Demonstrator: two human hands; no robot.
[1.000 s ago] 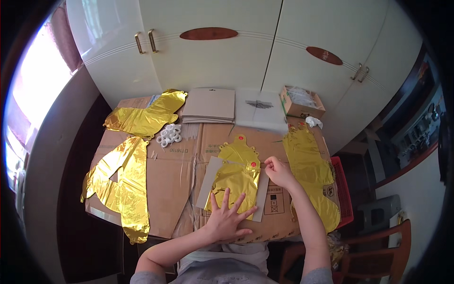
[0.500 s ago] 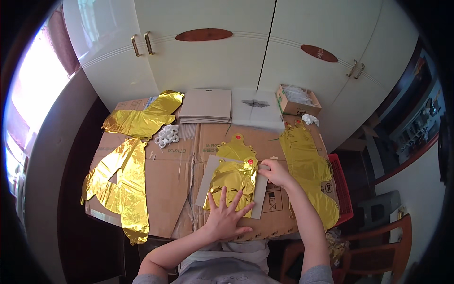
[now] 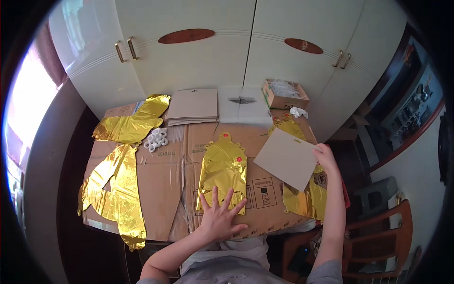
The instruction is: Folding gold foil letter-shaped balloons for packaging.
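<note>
A folded gold foil balloon [image 3: 222, 173] with small red marks lies flat on the cardboard before me. Spread over its lower end is my left hand [image 3: 221, 220], fingers apart and pressing down. My right hand [image 3: 326, 158] pinches the edge of a grey-beige cardboard sheet [image 3: 287, 158] with a small hang slot. That sheet is held tilted to the right, over another gold foil balloon [image 3: 313, 199], and covers much of it.
More flat gold foil balloons [image 3: 113, 189] lie at the left. A bunch of white rings [image 3: 156, 139], stacked cardboard sheets [image 3: 193, 106], a clear plastic sheet [image 3: 240, 113] and a box of clear plastic pieces [image 3: 286, 94] line the back. A wooden chair [image 3: 378, 236] stands at the right.
My right hand has pulled the cardboard sheet out from the folded foil balloon and carried it to the right. My left hand still rests on the balloon. The view has shifted slightly.
</note>
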